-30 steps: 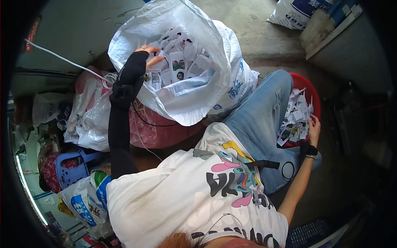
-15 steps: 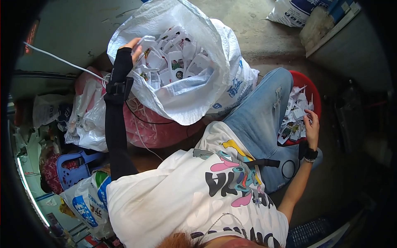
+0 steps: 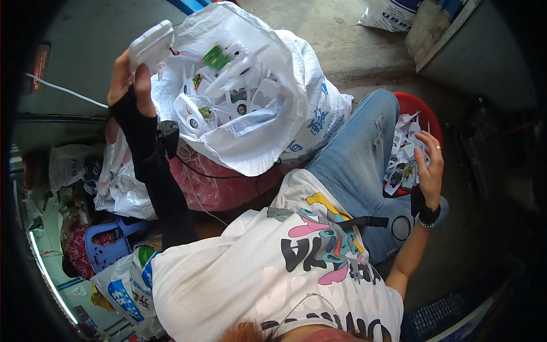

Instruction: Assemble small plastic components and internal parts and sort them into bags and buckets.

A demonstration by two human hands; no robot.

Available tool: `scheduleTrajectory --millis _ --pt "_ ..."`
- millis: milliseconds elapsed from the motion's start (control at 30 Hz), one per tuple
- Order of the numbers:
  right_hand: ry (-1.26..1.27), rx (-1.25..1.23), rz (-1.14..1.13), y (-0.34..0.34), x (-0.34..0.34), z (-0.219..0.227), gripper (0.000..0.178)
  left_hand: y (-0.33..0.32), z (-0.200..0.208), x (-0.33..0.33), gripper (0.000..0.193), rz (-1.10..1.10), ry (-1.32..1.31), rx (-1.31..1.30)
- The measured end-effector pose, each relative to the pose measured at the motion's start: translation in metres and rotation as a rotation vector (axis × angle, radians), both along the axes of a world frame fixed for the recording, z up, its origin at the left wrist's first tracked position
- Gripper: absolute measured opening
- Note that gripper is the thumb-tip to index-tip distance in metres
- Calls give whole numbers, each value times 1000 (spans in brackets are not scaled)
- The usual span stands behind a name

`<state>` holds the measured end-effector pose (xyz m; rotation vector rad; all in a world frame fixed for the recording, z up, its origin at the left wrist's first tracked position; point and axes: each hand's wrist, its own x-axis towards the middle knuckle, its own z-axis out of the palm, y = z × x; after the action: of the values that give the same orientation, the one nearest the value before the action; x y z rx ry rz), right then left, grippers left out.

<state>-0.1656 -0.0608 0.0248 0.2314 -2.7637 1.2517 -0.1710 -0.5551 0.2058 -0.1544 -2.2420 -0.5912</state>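
My left hand (image 3: 130, 85), in a black sleeve, grips a white plastic housing (image 3: 151, 44) above the left rim of a large white woven sack (image 3: 213, 147). A thin red wire runs from the housing toward a green circuit board (image 3: 216, 57) over the sack's mouth, where white parts are blurred by motion. Inside lie several white plastic pieces (image 3: 188, 114) with boards and round dark-centred parts. My right hand (image 3: 431, 168), fingers apart and slightly bent, is beside a red basin (image 3: 431, 111) of small white parts (image 3: 403, 145); nothing shows in its grasp.
My jeans-clad leg (image 3: 353, 139) lies between sack and basin. A pink bag (image 3: 208, 179) and clear plastic bags (image 3: 122, 185) are left of and below the sack. A white cable (image 3: 68, 91) stretches in from the left. A blue plastic stool (image 3: 108, 245) stands lower left.
My left hand has risen up and left out of the sack with the white housing, and the wired board lifts with it. The right hand has drawn back slightly, its fingers spreading.
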Motion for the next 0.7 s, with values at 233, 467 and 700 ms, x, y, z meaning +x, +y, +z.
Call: scheduleTrajectory --millis 233,467,700 --pt "292 -254 177 -54 6 77 39 79 24 9 43 -172 365 95" --pt "601 -609 538 -112 4 131 57 170 12 6 46 -479 326 518" --pt "206 -681 444 -67 24 92 12 239 -39 1 37 -821 -177 574"
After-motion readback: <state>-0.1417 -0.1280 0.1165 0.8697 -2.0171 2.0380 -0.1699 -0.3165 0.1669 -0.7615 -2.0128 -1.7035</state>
